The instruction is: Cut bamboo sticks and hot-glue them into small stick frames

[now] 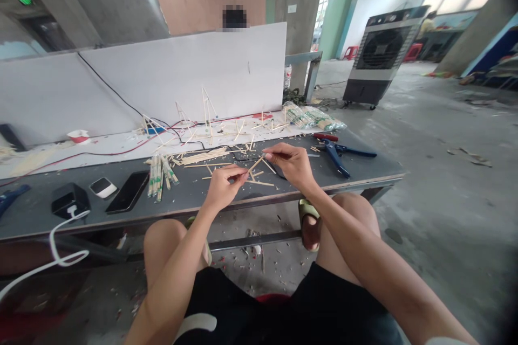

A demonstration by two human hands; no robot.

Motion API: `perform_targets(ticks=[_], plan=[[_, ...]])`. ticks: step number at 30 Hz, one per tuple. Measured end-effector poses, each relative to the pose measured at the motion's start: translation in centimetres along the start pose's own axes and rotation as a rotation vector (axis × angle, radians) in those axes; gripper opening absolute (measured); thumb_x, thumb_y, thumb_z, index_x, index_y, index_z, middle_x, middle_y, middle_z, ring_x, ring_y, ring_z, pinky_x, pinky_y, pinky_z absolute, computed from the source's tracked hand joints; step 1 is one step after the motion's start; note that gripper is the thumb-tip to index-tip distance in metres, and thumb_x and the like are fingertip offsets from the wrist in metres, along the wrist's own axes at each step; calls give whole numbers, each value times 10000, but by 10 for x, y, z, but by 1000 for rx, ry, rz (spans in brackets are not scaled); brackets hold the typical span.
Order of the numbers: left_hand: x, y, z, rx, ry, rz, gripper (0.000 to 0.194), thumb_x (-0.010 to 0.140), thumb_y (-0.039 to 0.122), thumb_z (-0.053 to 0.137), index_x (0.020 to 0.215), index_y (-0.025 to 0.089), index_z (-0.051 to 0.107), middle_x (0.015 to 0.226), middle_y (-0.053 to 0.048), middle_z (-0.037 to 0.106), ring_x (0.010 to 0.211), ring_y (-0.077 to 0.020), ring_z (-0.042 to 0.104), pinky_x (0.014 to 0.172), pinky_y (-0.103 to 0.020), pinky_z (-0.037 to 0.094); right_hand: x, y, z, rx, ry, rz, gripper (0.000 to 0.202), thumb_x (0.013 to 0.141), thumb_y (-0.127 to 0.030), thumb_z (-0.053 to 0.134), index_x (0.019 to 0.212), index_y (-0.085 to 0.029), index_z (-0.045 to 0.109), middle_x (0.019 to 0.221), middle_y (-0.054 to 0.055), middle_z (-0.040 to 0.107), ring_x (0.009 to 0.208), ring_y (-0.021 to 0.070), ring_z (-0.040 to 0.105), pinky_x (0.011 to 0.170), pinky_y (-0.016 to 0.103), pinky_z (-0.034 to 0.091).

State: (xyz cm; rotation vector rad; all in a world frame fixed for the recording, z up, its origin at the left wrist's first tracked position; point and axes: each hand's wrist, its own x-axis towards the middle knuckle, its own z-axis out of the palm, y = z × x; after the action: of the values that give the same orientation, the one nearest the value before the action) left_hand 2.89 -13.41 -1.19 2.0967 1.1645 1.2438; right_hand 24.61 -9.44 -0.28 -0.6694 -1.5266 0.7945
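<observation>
Above the near edge of the bench, my left hand (225, 187) is closed in a pinch on the lower end of a thin wooden stick (255, 165). My right hand (292, 166) pinches at the stick's upper end; whether anything else is between those fingertips is too small to tell. Just below and behind the hands, a few joined sticks (259, 183) lie flat on the grey bench top. A loose pile of thin wooden sticks (204, 156) is beyond my left hand. Left of it are wrapped bundles of sticks (159, 175) with green print.
Blue-handled cutters (336, 159) lie to the right. A phone (128, 192), a small white device (103, 187) and a black charger (70, 200) with a white cable sit left. Upright stick frames (208, 110) and plastic-bagged sticks (311, 117) stand before a white partition (141, 86).
</observation>
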Motion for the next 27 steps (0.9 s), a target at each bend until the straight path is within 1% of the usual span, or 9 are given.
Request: perform_targets(ticks=[6,11,16,27], plan=[[-1,1,0,-5,3,11,254,921,375,632,904,163,771,759,-51,671,636,-145,587,563,-249,448,0,2,-1,-28,-10,17,162,810,-344,756,900,-218,804,873,52,760,829,210,680,704,315,528],[-1,0,0,0,-4,-1,253,920,373,633,913,164,775,770,-54,678,636,-149,597,564,-256,455,0,3,0,-35,-14,-3,151,817,-324,747,906,-216,803,854,44,751,815,203,677,696,307,528],[-1,-2,-1,11,0,-8,230,919,355,636,933,175,779,780,-54,689,642,-152,596,567,-260,456,0,6,-1,-70,-33,-3,171,829,-345,736,930,-225,803,858,42,753,803,203,671,670,305,511],[-2,-4,-1,19,4,-17,211,914,333,639,905,174,778,778,-46,691,633,-143,590,574,-253,449,0,16,3,-63,-12,25,183,815,-370,748,919,-229,801,857,39,759,804,200,672,691,308,504]])
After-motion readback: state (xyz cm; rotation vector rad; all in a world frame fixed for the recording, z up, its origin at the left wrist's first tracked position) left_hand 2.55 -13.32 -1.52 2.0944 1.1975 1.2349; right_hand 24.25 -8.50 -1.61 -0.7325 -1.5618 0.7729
